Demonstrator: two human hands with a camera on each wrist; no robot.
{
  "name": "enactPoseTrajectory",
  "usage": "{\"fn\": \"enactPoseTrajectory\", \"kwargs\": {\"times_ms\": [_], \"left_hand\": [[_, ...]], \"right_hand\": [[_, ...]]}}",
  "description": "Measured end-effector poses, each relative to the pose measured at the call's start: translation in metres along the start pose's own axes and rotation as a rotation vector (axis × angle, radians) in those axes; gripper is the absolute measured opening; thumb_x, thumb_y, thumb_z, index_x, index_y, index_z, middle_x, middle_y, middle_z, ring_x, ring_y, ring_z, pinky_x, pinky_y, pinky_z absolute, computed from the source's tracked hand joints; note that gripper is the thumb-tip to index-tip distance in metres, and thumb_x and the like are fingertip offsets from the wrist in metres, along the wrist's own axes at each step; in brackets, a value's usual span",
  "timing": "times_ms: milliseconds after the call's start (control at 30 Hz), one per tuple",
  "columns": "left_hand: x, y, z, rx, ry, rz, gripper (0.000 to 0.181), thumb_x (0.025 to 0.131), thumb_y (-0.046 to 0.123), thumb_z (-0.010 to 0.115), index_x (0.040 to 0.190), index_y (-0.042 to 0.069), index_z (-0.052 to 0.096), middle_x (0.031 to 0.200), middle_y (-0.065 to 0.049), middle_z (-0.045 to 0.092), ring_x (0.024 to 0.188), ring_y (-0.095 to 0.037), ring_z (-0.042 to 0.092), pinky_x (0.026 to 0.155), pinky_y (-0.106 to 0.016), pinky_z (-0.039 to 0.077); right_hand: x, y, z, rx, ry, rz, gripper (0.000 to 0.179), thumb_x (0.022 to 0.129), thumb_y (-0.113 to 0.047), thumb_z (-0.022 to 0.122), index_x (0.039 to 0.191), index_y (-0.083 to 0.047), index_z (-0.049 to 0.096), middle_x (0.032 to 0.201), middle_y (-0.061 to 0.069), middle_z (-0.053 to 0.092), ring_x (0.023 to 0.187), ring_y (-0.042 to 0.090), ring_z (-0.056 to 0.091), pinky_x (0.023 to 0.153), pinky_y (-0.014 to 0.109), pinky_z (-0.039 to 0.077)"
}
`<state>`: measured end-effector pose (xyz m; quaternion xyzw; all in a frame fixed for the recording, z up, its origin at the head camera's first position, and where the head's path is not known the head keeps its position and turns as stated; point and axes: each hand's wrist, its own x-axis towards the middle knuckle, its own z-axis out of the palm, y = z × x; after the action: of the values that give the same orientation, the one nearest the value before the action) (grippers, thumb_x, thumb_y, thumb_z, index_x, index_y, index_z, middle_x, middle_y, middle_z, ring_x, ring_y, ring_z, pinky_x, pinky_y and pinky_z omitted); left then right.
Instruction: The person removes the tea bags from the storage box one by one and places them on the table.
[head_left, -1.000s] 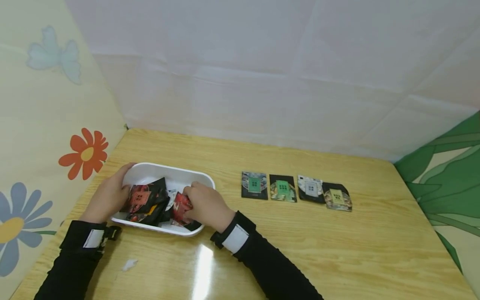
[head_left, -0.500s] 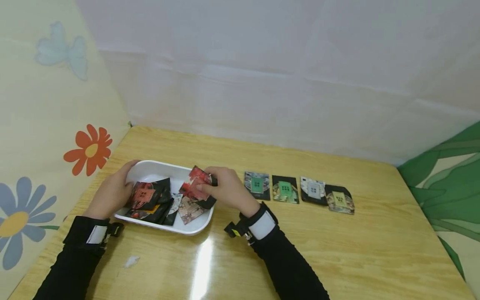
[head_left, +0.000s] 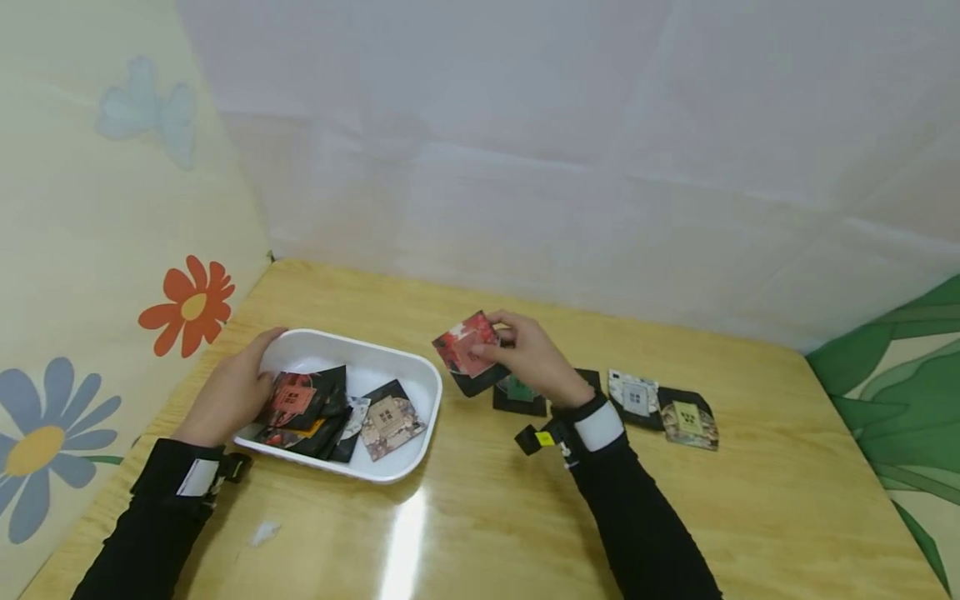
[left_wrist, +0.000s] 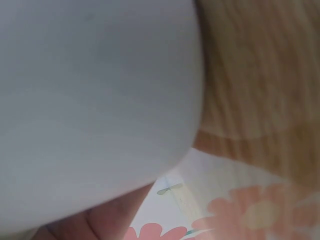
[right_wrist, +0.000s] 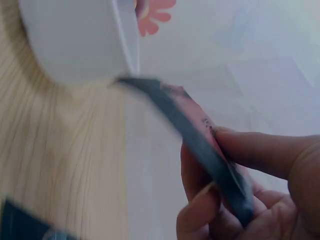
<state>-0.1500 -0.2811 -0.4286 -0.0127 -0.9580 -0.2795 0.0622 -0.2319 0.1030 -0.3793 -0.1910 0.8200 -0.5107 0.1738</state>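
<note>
My left hand (head_left: 228, 392) grips the left end of a white plastic tray (head_left: 375, 367), thumb over the rim. In the left wrist view the tray's outer wall (left_wrist: 100, 100) hides most of that hand. My right hand (head_left: 536, 354) pinches a red and black sachet (head_left: 456, 340) between thumb and fingers, held above the table right of the tray. The right wrist view shows this sachet (right_wrist: 180, 120) edge-on. Inside the tray, a red-labelled sachet (head_left: 292, 400) tops an overlapping pile at the left, and a beige-labelled sachet (head_left: 392, 423) lies at the right.
Right of the tray lies a row of sachets: a green-labelled one (head_left: 519, 402) and a dark one (head_left: 587, 377), both partly hidden by my right arm, then a white one (head_left: 633, 396) and a yellow-labelled one (head_left: 690, 419). A white scrap (head_left: 264, 533) lies in front.
My right hand has lifted the red sachet out of the tray and carried it right, towards the row. The beige-labelled sachet in the tray is uncovered. My left hand stays on the tray.
</note>
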Motion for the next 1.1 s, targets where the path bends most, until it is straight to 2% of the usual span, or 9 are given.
{"fn": "enactPoseTrajectory", "kwargs": {"times_ms": [100, 233, 367, 533, 733, 933, 1100], "left_hand": [[-0.002, 0.0, 0.001, -0.002, -0.007, -0.01, 0.061, 0.087, -0.006, 0.052, 0.145, 0.001, 0.035, 0.122, -0.032, 0.054, 0.097, -0.044, 0.056, 0.089, -0.066, 0.04], [-0.005, 0.002, -0.001, 0.006, -0.005, -0.011, 0.061, 0.087, -0.005, 0.052, 0.145, 0.001, 0.034, 0.121, -0.032, 0.055, 0.092, -0.042, 0.055, 0.087, -0.066, 0.041], [-0.005, 0.002, -0.002, 0.007, -0.006, -0.009, 0.061, 0.088, -0.005, 0.052, 0.145, 0.001, 0.034, 0.122, -0.032, 0.054, 0.093, -0.042, 0.055, 0.087, -0.066, 0.041], [-0.005, 0.003, -0.004, 0.006, -0.007, -0.009, 0.06, 0.088, -0.004, 0.052, 0.145, 0.001, 0.034, 0.121, -0.032, 0.055, 0.091, -0.041, 0.055, 0.087, -0.065, 0.041], [-0.005, 0.004, -0.003, 0.002, 0.0, -0.019, 0.059, 0.088, -0.004, 0.052, 0.144, 0.002, 0.035, 0.12, -0.032, 0.056, 0.092, -0.041, 0.056, 0.087, -0.066, 0.041], [-0.006, 0.006, -0.001, 0.002, -0.002, -0.017, 0.059, 0.088, -0.004, 0.052, 0.144, 0.002, 0.035, 0.12, -0.031, 0.056, 0.092, -0.042, 0.056, 0.087, -0.065, 0.041], [-0.005, 0.008, -0.001, 0.011, 0.013, -0.003, 0.059, 0.087, -0.005, 0.053, 0.144, 0.001, 0.036, 0.12, -0.032, 0.056, 0.097, -0.045, 0.058, 0.088, -0.066, 0.04]], "right_hand": [[0.001, 0.014, -0.017, 0.014, 0.005, 0.038, 0.059, 0.093, -0.024, 0.061, 0.146, -0.02, 0.037, 0.112, 0.011, 0.065, 0.089, 0.022, 0.064, 0.067, 0.034, 0.049], [0.005, 0.03, -0.04, -0.061, 0.069, 0.095, 0.059, 0.093, -0.023, 0.061, 0.147, -0.02, 0.036, 0.128, 0.012, 0.054, 0.097, 0.024, 0.061, 0.07, 0.034, 0.05], [0.017, 0.047, -0.06, -0.101, 0.15, 0.145, 0.053, 0.092, -0.022, 0.062, 0.14, -0.013, 0.042, 0.122, 0.015, 0.055, 0.09, 0.023, 0.06, 0.073, 0.033, 0.052], [0.034, 0.06, -0.075, -0.038, 0.209, 0.177, 0.048, 0.092, -0.015, 0.062, 0.136, -0.008, 0.043, 0.109, 0.017, 0.059, 0.085, 0.022, 0.06, 0.073, 0.035, 0.054], [0.053, 0.068, -0.083, -0.024, 0.213, 0.235, 0.05, 0.091, -0.019, 0.063, 0.136, -0.008, 0.044, 0.103, 0.014, 0.057, 0.087, 0.021, 0.059, 0.075, 0.035, 0.053], [0.06, 0.075, -0.087, -0.036, 0.231, 0.288, 0.049, 0.091, -0.016, 0.064, 0.136, -0.008, 0.047, 0.113, 0.016, 0.057, 0.092, 0.022, 0.06, 0.076, 0.034, 0.054], [0.062, 0.08, -0.086, -0.139, 0.237, 0.263, 0.046, 0.088, -0.014, 0.067, 0.13, -0.004, 0.052, 0.105, 0.017, 0.06, 0.084, 0.023, 0.061, 0.07, 0.033, 0.053]]}}
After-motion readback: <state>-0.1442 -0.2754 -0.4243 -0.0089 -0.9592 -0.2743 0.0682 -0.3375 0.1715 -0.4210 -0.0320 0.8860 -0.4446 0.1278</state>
